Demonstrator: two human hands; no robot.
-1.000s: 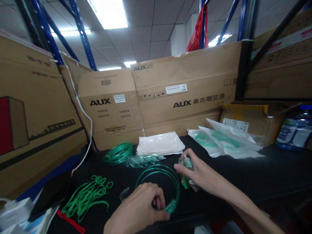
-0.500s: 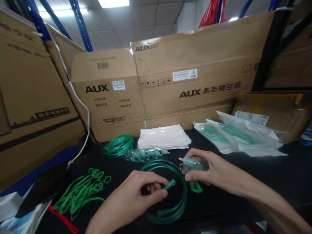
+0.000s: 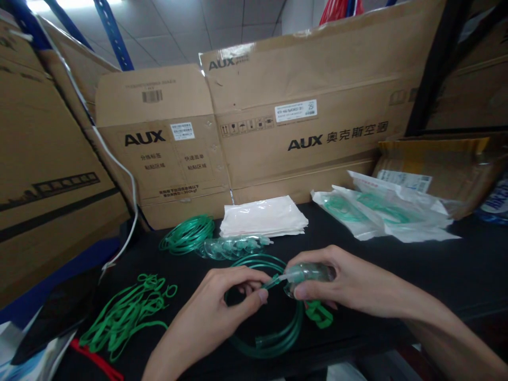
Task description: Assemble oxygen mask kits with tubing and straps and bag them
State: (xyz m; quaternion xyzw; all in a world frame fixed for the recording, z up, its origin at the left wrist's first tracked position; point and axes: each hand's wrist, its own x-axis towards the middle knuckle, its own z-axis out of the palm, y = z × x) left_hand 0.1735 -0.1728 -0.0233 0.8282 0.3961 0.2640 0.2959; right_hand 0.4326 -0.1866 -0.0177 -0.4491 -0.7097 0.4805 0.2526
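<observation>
Between thumb and fingers, my left hand [image 3: 222, 301] pinches the end connector of a coiled green tube [image 3: 291, 333]. A clear oxygen mask [image 3: 319, 271] is gripped in my right hand [image 3: 345, 286], its pale nozzle pointing left. Nozzle tip and tube connector meet between my hands; how deep one sits in the other I cannot tell. A green strap [image 3: 318, 314] hangs under my right hand. The tube's coil lies on the black table below, with its other end near the front. Behind it rests a row of clear masks [image 3: 234, 246].
Another green tube coil [image 3: 188, 234] and a stack of white bags [image 3: 264, 216] lie at the back. Green elastic straps [image 3: 127, 315] are heaped at left, by a dark phone-like slab [image 3: 59, 312]. Bagged green tubing [image 3: 381, 211] sits back right, before cardboard boxes [image 3: 254, 132].
The mask's nozzle and the tube connector have come together from a gap. My right hand has moved slightly left, and the view has shifted a little.
</observation>
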